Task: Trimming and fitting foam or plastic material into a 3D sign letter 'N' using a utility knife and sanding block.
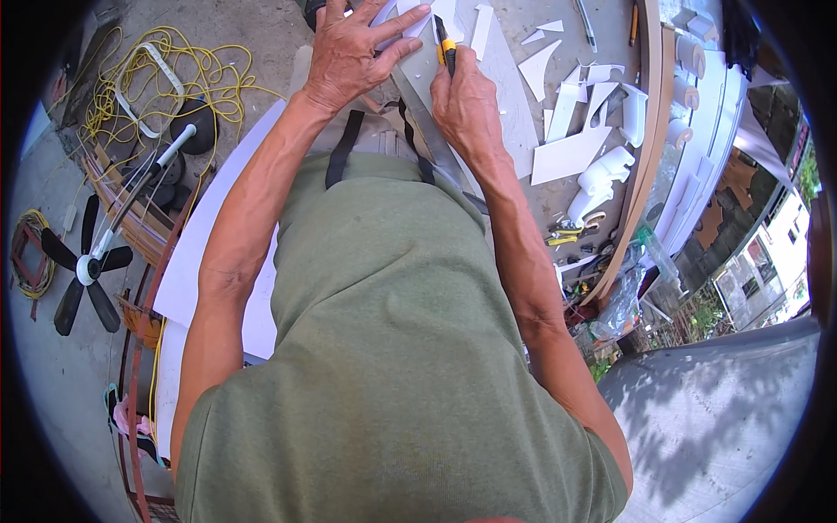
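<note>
My right hand (468,103) grips a yellow and black utility knife (447,45), its blade end pointing away from me. To its left, my left hand (353,54) lies with its fingers spread over a whitish sheet (417,16) at the upper edge of the view. What lies under the left palm is hidden. A narrow white strip (481,33) sits just right of the knife. Below the hands, a long grey straight-edged piece (421,109) runs slantwise across the work surface.
White offcuts (571,148) lie scattered at the right, near a white roll (602,179) and yellow-handled tools (567,234). A pencil (634,22) and a pen-like tool (586,26) lie farther off. Tangled yellow cord (231,74) and a black-bladed fan (88,268) are at the left.
</note>
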`<state>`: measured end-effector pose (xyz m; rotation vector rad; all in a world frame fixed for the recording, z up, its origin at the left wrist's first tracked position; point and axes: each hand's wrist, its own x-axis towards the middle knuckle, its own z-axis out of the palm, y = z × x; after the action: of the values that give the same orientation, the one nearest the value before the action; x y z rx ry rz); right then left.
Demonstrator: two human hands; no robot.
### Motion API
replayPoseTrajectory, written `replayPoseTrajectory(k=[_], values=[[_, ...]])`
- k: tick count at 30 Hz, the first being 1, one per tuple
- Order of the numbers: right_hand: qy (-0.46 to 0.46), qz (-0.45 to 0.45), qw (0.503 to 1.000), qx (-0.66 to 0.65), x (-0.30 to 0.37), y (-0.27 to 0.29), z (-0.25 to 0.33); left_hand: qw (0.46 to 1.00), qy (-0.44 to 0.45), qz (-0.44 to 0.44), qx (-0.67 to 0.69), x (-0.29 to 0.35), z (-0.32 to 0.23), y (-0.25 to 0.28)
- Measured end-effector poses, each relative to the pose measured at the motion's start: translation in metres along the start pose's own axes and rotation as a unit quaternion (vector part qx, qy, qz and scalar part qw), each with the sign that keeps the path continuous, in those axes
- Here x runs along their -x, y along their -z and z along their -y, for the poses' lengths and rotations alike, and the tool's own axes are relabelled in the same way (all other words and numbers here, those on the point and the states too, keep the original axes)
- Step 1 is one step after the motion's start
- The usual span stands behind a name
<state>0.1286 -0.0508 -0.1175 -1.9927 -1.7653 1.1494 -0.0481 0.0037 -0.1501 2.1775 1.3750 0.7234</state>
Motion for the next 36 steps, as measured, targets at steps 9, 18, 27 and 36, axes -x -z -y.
replayPoseTrajectory(k=[9, 18, 27, 36], values=[[0.014, -0.007, 1.000, 0.008, 0.000, 0.000, -0.001, 1.000, 0.002, 0.002, 0.004, 0.000, -0.001, 0.000], [0.014, -0.001, 0.999, 0.051, -0.001, -0.002, -0.001, 1.000, -0.002, 0.010, -0.010, -0.001, -0.004, 0.004], [-0.017, 0.050, 0.991, 0.125, -0.006, 0.010, 0.017, 0.996, 0.000, 0.055, -0.075, -0.012, -0.015, 0.013], [-0.042, 0.092, 0.985, 0.141, -0.010, 0.020, 0.033, 0.982, -0.019, 0.091, -0.162, -0.014, -0.020, 0.016]])
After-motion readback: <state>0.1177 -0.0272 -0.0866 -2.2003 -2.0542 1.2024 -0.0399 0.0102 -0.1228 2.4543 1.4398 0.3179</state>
